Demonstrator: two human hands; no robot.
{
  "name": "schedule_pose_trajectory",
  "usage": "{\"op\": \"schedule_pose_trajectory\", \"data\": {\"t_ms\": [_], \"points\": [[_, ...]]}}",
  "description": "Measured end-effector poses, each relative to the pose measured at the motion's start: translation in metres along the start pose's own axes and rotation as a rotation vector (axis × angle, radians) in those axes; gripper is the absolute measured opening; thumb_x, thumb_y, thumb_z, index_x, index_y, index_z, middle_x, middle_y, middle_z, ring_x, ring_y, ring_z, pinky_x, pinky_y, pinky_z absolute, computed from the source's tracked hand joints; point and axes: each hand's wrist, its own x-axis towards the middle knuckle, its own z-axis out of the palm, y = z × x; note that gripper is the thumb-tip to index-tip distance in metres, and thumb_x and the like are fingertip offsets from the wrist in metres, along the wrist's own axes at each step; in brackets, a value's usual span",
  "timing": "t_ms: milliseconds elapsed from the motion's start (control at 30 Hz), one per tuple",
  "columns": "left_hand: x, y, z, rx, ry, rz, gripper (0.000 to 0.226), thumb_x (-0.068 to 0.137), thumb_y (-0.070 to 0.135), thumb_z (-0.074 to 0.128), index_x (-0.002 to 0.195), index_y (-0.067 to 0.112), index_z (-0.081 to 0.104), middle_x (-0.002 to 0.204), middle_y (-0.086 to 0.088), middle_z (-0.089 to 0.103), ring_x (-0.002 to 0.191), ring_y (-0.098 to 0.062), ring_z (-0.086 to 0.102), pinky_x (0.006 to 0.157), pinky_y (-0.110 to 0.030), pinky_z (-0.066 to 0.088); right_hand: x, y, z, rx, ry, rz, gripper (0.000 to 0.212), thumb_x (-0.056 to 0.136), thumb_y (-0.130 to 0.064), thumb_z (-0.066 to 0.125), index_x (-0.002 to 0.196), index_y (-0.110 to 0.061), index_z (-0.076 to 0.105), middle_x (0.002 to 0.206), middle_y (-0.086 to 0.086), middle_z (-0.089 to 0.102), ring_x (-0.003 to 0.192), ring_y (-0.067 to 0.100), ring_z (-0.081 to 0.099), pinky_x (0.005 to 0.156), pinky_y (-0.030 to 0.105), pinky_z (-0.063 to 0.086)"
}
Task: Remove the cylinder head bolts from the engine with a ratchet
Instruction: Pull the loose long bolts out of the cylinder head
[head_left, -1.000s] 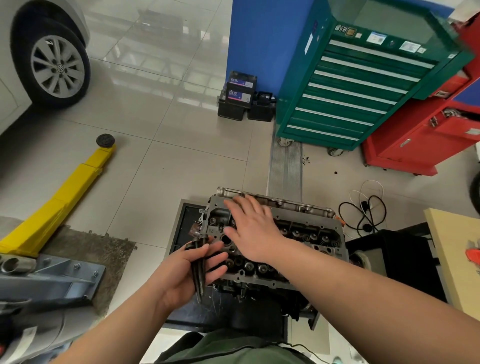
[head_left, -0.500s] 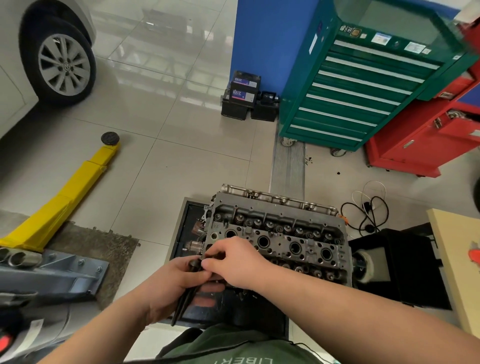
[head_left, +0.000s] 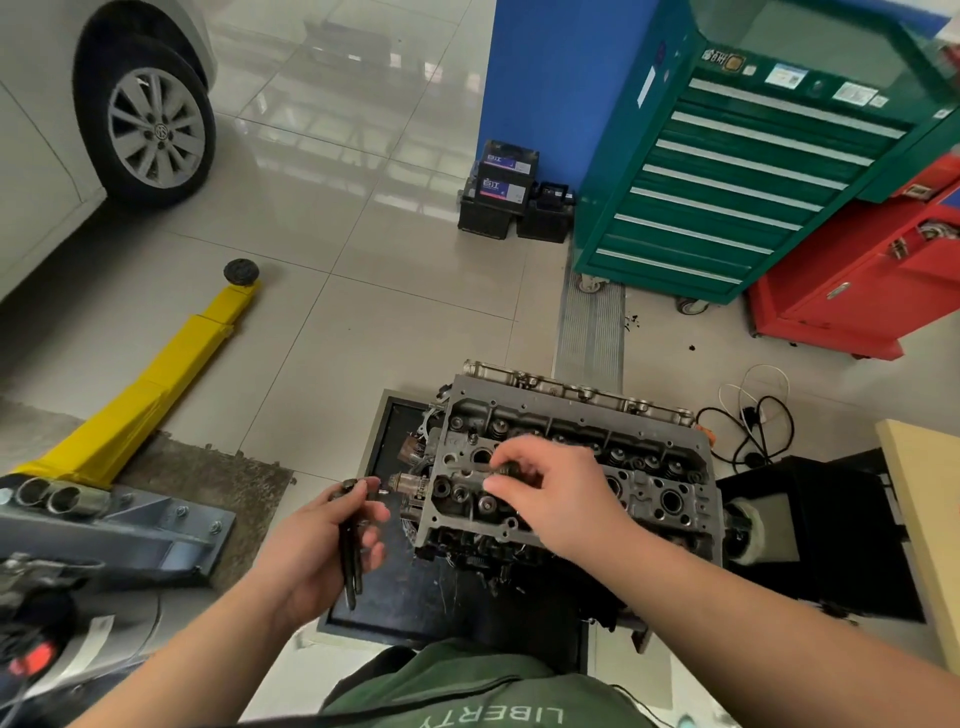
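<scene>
Dark steel bolts (head_left: 349, 545), long and oily, are held as a bundle in the left hand (head_left: 317, 551), whose fingers are curled round their shanks just beside the near left corner of the cylinder head (head_left: 654, 499). The right hand (head_left: 563, 499) is placed over the left part of the head, thumb and forefinger drawn together as if a bolt head were being pinched; what lies between them is too small to be made out with certainty. No ratchet is seen in either hand.

The step in hand is judged to be the lifting out of a loosened bolt by the fingers. It is recommended that the bolt be drawn straight up along its bore, without tilting, so that the threads are not dragged against the casting, and that it be passed to the bundle only once fully clear. The bundle should be kept gripped firmly, since oily shanks may slip.

The engine (head_left: 519, 556) stands on a black tray (head_left: 395, 613) on the tiled floor. A green tool cabinet (head_left: 727, 171) and a red cabinet (head_left: 852, 291) stand well beyond it; a yellow lift arm (head_left: 156, 384) lies to the left, and loose cables (head_left: 753, 426) lie near the far right end of the head. Nothing is seen obstructing the reach.
</scene>
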Motion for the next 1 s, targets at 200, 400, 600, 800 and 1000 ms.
{"op": "schedule_pose_trajectory", "data": {"t_ms": [200,400,600,800,1000], "points": [[0.005,-0.014,0.009,-0.047,-0.021,-0.032,0.034,0.107,0.016,0.055,0.139,0.003,0.054,0.073,-0.009,0.054,0.053,-0.014,0.035,0.043,-0.026,0.038,-0.007,0.008,0.018,-0.101,-0.065,-0.066,0.015,0.091,-0.045,0.07,0.105,-0.039,0.07,0.089,-0.048,0.054,0.086,-0.015,0.054,0.066,0.004,0.036],[0.004,-0.015,0.013,-0.07,-0.046,-0.049,0.032,0.108,0.016,0.053,0.138,0.004,0.054,0.07,-0.007,0.048,0.052,-0.012,0.03,0.044,-0.025,0.03,-0.004,0.005,0.039,-0.129,-0.084,-0.056,0.02,0.093,-0.044,0.068,0.111,-0.036,0.07,0.092,-0.026,0.06,0.088,-0.006,0.055,0.075,0.012,0.037],[0.0,-0.011,0.016,-0.099,-0.091,0.049,0.03,0.108,0.014,0.052,0.136,0.005,0.058,0.079,-0.011,0.06,0.056,-0.016,0.041,0.048,-0.028,0.044,0.012,-0.013,0.046,-0.186,-0.031,-0.006,0.022,0.094,-0.044,0.067,0.114,-0.035,0.07,0.1,-0.016,0.065,0.092,0.007,0.057,0.079,0.025,0.042],[-0.004,-0.012,0.015,-0.186,-0.146,0.058,0.028,0.107,0.014,0.053,0.131,0.006,0.065,0.099,-0.018,0.076,0.065,-0.024,0.068,0.064,-0.039,0.062,0.015,-0.018,0.048,-0.219,-0.047,0.016,0.025,0.095,-0.045,0.065,0.117,-0.034,0.069,0.118,-0.011,0.069,0.109,0.014,0.061,0.091,0.032,0.05],[-0.011,-0.016,0.011,-0.328,-0.331,0.032,0.041,0.103,0.004,0.046,0.142,0.006,0.058,0.141,-0.021,0.065,0.11,-0.033,0.075,0.088,-0.053,0.062,0.009,-0.017,0.056,-0.238,-0.049,-0.016,0.02,0.093,-0.043,0.067,0.11,-0.033,0.071,0.102,-0.009,0.071,0.097,0.015,0.063,0.081,0.03,0.048]]}}
